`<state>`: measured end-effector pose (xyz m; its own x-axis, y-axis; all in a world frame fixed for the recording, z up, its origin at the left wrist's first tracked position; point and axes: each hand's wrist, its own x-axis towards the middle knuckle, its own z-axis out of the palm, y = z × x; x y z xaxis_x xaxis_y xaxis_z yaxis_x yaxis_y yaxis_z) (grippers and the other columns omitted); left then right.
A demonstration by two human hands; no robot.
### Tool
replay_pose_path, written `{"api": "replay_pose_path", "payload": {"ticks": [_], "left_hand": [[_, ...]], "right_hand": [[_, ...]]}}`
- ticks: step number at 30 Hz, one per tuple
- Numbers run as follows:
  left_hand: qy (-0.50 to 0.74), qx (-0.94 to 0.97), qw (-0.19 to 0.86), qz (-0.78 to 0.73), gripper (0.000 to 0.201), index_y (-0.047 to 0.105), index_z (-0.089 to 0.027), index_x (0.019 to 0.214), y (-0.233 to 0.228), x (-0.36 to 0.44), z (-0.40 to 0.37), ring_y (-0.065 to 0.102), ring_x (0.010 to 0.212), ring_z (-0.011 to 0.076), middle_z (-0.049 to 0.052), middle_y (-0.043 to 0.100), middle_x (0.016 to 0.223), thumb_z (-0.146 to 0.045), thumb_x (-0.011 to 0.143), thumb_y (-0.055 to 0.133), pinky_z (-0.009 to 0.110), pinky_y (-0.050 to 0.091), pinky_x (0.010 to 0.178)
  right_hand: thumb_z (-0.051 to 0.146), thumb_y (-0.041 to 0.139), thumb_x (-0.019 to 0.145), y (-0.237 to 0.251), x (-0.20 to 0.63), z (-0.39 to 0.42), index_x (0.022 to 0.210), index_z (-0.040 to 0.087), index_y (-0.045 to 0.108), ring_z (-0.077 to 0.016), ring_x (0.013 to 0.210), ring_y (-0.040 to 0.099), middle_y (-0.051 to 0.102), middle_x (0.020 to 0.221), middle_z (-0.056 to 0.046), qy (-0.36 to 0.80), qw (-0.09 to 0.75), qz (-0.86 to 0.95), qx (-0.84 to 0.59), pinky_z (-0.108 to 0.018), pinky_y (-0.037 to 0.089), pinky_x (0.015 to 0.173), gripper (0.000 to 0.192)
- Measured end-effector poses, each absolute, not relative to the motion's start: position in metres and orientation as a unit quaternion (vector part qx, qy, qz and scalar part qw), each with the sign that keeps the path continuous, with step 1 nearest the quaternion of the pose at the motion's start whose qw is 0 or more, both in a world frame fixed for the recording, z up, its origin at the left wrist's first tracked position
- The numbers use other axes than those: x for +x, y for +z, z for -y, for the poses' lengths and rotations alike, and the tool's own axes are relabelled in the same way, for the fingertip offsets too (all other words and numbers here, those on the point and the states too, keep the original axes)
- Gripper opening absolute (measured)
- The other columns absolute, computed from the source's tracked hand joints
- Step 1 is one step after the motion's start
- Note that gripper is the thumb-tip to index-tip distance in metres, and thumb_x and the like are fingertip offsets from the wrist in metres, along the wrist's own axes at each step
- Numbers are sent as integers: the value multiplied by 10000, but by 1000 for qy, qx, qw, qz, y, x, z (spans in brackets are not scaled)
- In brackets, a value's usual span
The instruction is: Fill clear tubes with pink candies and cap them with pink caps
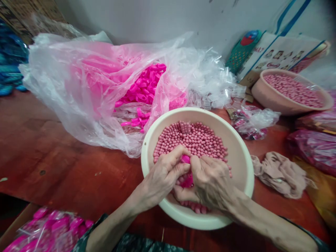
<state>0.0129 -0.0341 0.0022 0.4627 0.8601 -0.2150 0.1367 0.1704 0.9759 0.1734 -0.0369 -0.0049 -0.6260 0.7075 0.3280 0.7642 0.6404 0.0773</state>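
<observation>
Our left hand (162, 175) and right hand (210, 180) meet over the cream bowl (241, 164) of pink beads (194, 138), both pinching one bright pink plastic piece (186, 159) between their fingertips, just above the beads.

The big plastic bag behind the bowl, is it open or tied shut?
Open. The plastic bag gapes toward the bowl, and bright pink pieces show in its mouth and spill out.

Pink piece (186, 159) mostly hidden between hands; packets (47, 227) cut off below.
</observation>
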Motion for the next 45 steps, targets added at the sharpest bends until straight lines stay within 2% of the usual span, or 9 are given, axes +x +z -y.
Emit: {"api": "replay_pose_path", "payload": {"ticks": [6,11,15,18,21,25,31,38,45], "left_hand": [[347,524,648,-429,145,536,-194,961,-3,14,32,409,609,87,-39,455,682,-315,884,511,199,325,554],[378,458,680,-431,324,462,-237,1186,-3,15,30,416,555,77,-45,466,688,-323,879,523,185,358,523],[358,508,640,-452,402,437,-275,1280,-2,14,32,451,609,91,-26,506,757,-311,887,518,200,395,587],[356,543,602,-465,424,432,-301,1313,-1,14,35,504,748,121,17,568,975,-312,895,503,228,428,698],[366,542,596,-466,444,400,-294,1339,0,16,36,539,853,152,40,572,1101,-309,903,483,262,436,793],[365,555,577,-474,458,350,-305,1358,0,16,37,527,728,131,11,591,927,-301,913,460,250,433,710],[354,625,507,-476,280,462,-245,1197,2,16,38,497,680,124,-31,502,725,-217,923,415,249,402,708],[360,560,575,-476,103,502,-243,1006,-2,14,39,443,613,84,-39,521,736,-237,919,448,205,360,586],[486,394,659,-417,217,508,-228,1072,1,15,30,467,565,50,-36,550,724,-249,863,561,150,387,542]], "right_hand": [[382,548,782,-6,173,31,798,113,581,-222,560,530,555,619,-93,-1,162,893,-420,-332,394,524,271],[443,621,797,10,192,21,1165,179,489,-154,599,557,584,699,0,377,215,754,-493,-268,442,546,472],[404,604,824,19,206,15,978,171,529,-130,582,568,583,725,-5,535,329,578,-521,-256,473,531,289],[380,559,862,17,201,17,865,184,544,-137,637,554,578,764,-18,455,321,661,-503,-269,478,579,197],[422,583,840,9,189,22,1005,192,528,-187,754,573,603,871,-56,304,234,799,-464,-317,487,663,288],[515,555,827,5,177,27,1152,131,441,-234,793,598,611,942,-129,135,207,870,-428,-333,492,638,516],[520,344,909,9,167,22,759,132,510,-183,476,512,527,619,-69,-50,148,900,-407,-291,351,420,448],[344,474,823,0,161,19,689,132,512,-147,371,447,487,536,-35,-67,128,910,-389,-268,192,369,254],[426,582,753,2,156,16,1062,119,477,-193,701,567,601,884,-72,137,210,857,-450,-284,407,568,448]]}}
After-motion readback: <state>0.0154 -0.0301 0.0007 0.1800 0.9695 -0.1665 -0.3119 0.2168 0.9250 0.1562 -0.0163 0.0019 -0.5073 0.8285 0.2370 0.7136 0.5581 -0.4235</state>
